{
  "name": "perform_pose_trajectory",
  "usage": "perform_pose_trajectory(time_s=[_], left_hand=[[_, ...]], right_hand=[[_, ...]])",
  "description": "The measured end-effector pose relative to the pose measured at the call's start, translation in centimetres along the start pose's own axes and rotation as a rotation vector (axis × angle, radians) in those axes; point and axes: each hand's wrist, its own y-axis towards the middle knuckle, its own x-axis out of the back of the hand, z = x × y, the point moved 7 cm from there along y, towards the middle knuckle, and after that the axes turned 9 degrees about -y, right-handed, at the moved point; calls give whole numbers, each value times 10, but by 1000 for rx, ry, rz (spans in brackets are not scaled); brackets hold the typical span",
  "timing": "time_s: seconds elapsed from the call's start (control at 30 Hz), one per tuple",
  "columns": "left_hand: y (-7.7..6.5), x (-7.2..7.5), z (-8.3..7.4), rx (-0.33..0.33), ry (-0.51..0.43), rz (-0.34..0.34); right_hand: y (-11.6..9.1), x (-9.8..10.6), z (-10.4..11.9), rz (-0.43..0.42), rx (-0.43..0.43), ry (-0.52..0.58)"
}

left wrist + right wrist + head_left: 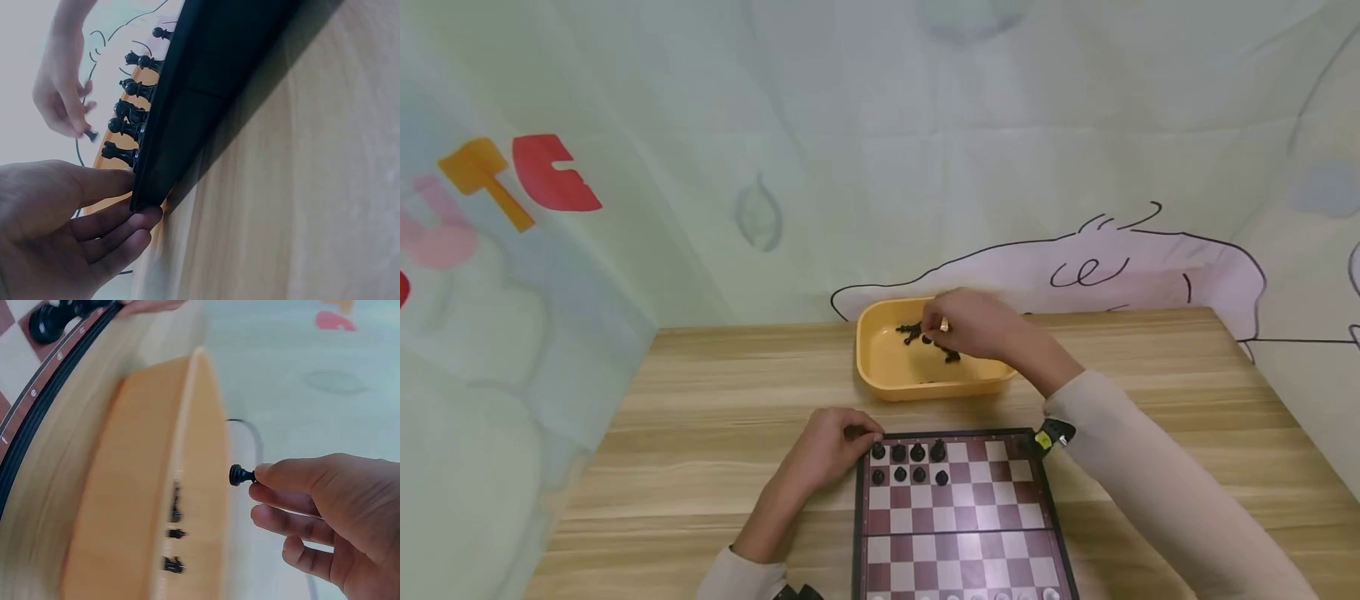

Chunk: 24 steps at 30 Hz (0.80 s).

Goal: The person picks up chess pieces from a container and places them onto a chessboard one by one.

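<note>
My right hand is above the yellow bin, pinching a small black chess piece between thumb and forefinger. The piece's base points away from the fingertips, which hide its top. At the far left corner of the chessboard, my left hand pinches the edge, thumb along the top and fingers underneath in the left wrist view. Black pieces stand in two rows on the board's far left squares. Several more black pieces lie inside the bin.
White pieces line the board's near edge, partly cut off by the frame. The bin stands just beyond the board on a wooden table. A printed cloth hangs behind the table.
</note>
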Motion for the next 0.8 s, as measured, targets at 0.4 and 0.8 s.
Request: perform_pose_trajectory(time_s=[0.4, 0.8], left_hand=[[-4, 11, 6, 21, 3, -47], [-1, 3, 1, 1, -1, -51]], right_hand=[[-65, 32, 39, -215, 67, 4], [-120, -14, 59, -131, 108, 85]])
